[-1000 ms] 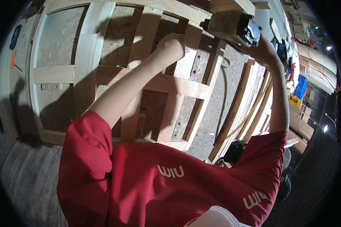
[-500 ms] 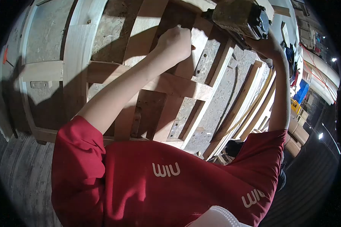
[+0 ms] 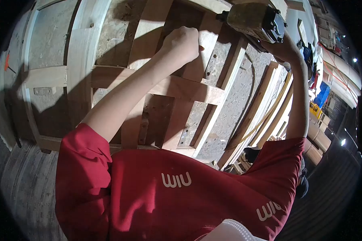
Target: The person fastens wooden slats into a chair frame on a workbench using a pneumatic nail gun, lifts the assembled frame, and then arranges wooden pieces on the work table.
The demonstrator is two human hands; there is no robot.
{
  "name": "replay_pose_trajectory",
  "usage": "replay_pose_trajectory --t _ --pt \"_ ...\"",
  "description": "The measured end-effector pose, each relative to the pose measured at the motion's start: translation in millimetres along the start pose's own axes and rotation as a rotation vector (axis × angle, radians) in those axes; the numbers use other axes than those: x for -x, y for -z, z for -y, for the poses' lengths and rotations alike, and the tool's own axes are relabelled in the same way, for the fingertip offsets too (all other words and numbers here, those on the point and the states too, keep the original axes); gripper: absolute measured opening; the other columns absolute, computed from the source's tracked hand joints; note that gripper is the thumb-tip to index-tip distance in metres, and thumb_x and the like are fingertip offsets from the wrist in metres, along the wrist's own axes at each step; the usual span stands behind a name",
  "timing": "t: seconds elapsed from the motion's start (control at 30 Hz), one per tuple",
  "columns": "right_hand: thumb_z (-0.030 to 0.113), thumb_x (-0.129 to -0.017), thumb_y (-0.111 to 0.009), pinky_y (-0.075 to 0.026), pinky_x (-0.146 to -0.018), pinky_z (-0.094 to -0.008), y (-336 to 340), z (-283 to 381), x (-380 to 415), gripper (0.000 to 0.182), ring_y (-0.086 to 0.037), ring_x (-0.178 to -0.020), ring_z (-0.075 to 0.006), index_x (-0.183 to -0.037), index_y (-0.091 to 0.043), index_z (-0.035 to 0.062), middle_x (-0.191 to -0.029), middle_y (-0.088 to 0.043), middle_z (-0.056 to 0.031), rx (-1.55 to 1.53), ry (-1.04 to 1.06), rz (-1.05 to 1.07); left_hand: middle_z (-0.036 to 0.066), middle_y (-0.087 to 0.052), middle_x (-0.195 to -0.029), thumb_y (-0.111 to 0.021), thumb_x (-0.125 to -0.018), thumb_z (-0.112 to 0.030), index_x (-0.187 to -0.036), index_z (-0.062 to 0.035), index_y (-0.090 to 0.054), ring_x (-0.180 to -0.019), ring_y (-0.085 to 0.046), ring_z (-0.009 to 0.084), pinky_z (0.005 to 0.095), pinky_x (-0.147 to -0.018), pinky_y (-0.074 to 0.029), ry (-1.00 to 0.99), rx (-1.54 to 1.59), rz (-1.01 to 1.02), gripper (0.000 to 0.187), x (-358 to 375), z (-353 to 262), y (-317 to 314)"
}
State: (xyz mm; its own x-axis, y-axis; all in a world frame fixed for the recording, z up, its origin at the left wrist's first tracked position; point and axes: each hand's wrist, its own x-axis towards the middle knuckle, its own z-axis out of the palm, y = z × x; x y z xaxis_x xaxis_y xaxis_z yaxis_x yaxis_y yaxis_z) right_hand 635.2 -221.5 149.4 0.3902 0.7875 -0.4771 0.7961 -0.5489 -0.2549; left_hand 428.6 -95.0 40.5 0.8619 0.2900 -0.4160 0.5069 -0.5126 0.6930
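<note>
My left hand (image 3: 183, 42) is closed in a fist at the left edge of a wooden slat (image 3: 209, 38), its thumb tip against the wood. The fingertips are hidden under the hand. At the upper right, my right hand (image 3: 279, 48) is wrapped around the handle of a nail gun (image 3: 255, 22), whose worn, dark body hides most of the fingers. The gun's nose points left, just over the far end of that slat. Both hands are above a wooden frame (image 3: 193, 91) of crossed slats and rails, lying on a stained board surface.
Long wooden strips (image 3: 255, 112) lie to the right of the frame, with a yellowish hose (image 3: 275, 106) across them. Farther right are a blue item (image 3: 321, 96), a yellow item (image 3: 315, 109) and large pale rolls (image 3: 340, 82). Grooved flooring (image 3: 26, 180) shows at lower left.
The view has shifted slightly. My left hand has moved slightly left and down in the view; the nail gun stays almost in the same place, in my right hand.
</note>
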Motion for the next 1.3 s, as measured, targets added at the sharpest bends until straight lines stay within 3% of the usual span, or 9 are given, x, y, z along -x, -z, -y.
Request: replay_pose_trajectory --t 0.17,0.23,0.4,0.5,0.63,0.8,0.93,1.13,1.3 --pt "0.021 -0.067 -0.068 -0.045 -0.074 -0.0292 -6.0 -15.3 -1.1 0.05 -0.056 -0.087 -0.0196 -0.109 -0.046 0.0041 -0.098 -0.057 -0.0114 0.072 0.161 -0.1 0.018 -0.059 -0.088 -0.057 -0.064 -0.003 -0.087 0.0013 -0.058 -0.085 -0.057 0.0301 0.0358 -0.077 -0.045 0.035 -0.028 0.01 0.023 -1.3 1.8 -2.5" --pt "0.02 -0.068 -0.067 -0.045 -0.073 -0.029 -7.5 -19.1 -1.7 0.047 -0.056 -0.086 -0.0194 -0.107 -0.047 0.0038 -0.097 -0.057 -0.0112 0.069 0.118 -0.093 0.024 -0.058 -0.071 -0.057 -0.064 -0.006 -0.072 0.0042 -0.06 -0.07 -0.06 0.0325 0.0362 -0.061 -0.049 -0.095 -0.024 -0.144 0.013 -1.9 7.4 -7.9" --pt "0.02 -0.069 -0.067 -0.046 -0.068 -0.0291 -6.8 -21.3 -3.4 0.041 -0.057 -0.081 -0.0196 -0.102 -0.048 0.0027 -0.092 -0.058 -0.0108 0.098 0.248 -0.157 0.024 -0.058 -0.072 -0.058 -0.065 -0.008 -0.072 0.0042 -0.06 -0.07 -0.06 0.0329 0.0365 -0.062 -0.049 -0.095 -0.016 -0.135 0.014 -2.7 8.2 -8.0" --pt "0.02 -0.069 -0.066 -0.046 -0.066 -0.0296 -4.8 -3.8 3.7 0.041 -0.057 -0.079 -0.0188 -0.101 -0.049 0.0023 -0.09 -0.059 -0.0109 0.059 0.042 -0.056 0.02 -0.059 -0.077 -0.06 -0.068 -0.012 -0.079 0.002 -0.059 -0.076 -0.059 0.0312 0.0366 -0.067 -0.047 -0.042 -0.024 -0.054 0.019 -5.5 6.6 -7.9" --pt "0.019 -0.069 -0.066 -0.045 -0.07 -0.0292 -10.1 12.2 17.4 0.04 -0.056 -0.08 -0.0183 -0.101 -0.049 0.002 -0.089 -0.058 -0.011 0.06 0.233 -0.151 0.018 -0.06 -0.078 -0.063 -0.071 -0.024 -0.085 0.0 -0.057 -0.078 -0.058 0.0289 0.0373 -0.069 -0.046 0.016 -0.072 0.019 0.028 -6.3 2.9 -3.5" --pt "0.015 -0.064 -0.069 -0.043 -0.079 -0.0313 -29.1 33.5 63.5 0.051 -0.053 -0.09 -0.0218 -0.107 -0.044 0.0019 -0.098 -0.054 -0.0123 -0.005 0.1 -0.001 0.019 -0.06 -0.084 -0.054 -0.064 -0.01 -0.079 -0.0019 -0.063 -0.083 -0.059 0.0284 0.0336 -0.068 -0.048 -0.005 -0.014 0.019 0.019 -7.9 3.6 2.3" --pt "0.011 -0.061 -0.068 -0.045 -0.069 -0.0276 -52.0 41.5 101.4 0.046 -0.055 -0.082 -0.0188 -0.102 -0.048 0.0037 -0.091 -0.055 -0.0082 -0.123 0.347 0.032 0.019 -0.06 -0.082 -0.056 -0.057 -0.009 -0.079 0.0003 -0.062 -0.078 -0.061 0.027 0.033 -0.064 -0.048 -0.029 0.074 -0.019 0.024 -10.9 5.5 -2.2" --pt "0.005 -0.049 -0.07 -0.045 -0.066 -0.0328 -71.4 66.2 120.3 0.031 -0.054 -0.073 -0.0271 -0.075 -0.056 -0.0012 -0.079 -0.055 -0.0161 0.039 0.147 0.006 0.018 -0.061 -0.078 -0.058 -0.056 -0.005 -0.08 -0.0009 -0.063 -0.075 -0.061 0.025 0.0356 -0.061 -0.049 0.058 -0.121 0.075 0.025 -16.0 -2.2 -2.0" --pt "0.003 -0.048 -0.069 -0.045 -0.065 -0.0326 -64.6 89.5 110.8 0.031 -0.055 -0.07 -0.027 -0.075 -0.053 -0.0009 -0.075 -0.055 -0.0155 0.021 0.075 0.101 0.017 -0.061 -0.081 -0.061 -0.059 -0.008 -0.084 -0.0021 -0.063 -0.074 -0.061 0.0248 0.035 -0.062 -0.049 0.097 -0.141 0.122 0.026 -17.9 -2.6 -1.4"
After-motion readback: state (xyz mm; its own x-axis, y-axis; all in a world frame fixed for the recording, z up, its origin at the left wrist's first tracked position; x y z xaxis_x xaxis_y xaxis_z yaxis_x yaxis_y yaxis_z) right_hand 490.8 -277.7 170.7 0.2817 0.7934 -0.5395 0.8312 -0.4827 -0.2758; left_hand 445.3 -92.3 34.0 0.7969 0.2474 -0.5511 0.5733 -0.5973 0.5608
